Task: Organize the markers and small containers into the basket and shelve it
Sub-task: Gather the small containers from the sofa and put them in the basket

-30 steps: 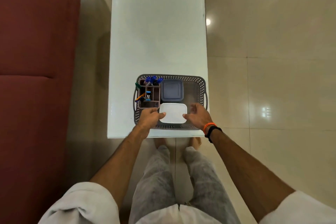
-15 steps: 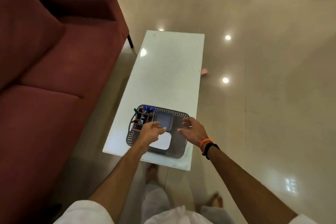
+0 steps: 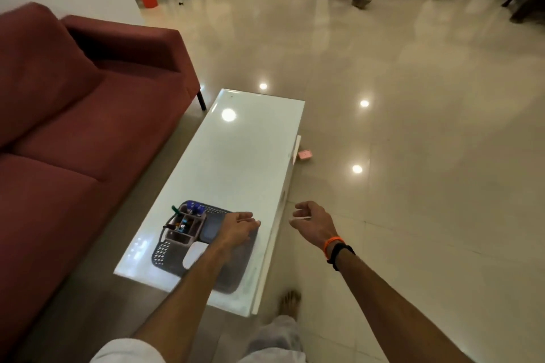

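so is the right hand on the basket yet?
No. The right hand hangs over the floor past the table edge, apart from the basket, while the left hand is over it.

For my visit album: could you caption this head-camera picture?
Left hand over a packed basket on the white table; right hand hovers beside it, empty.
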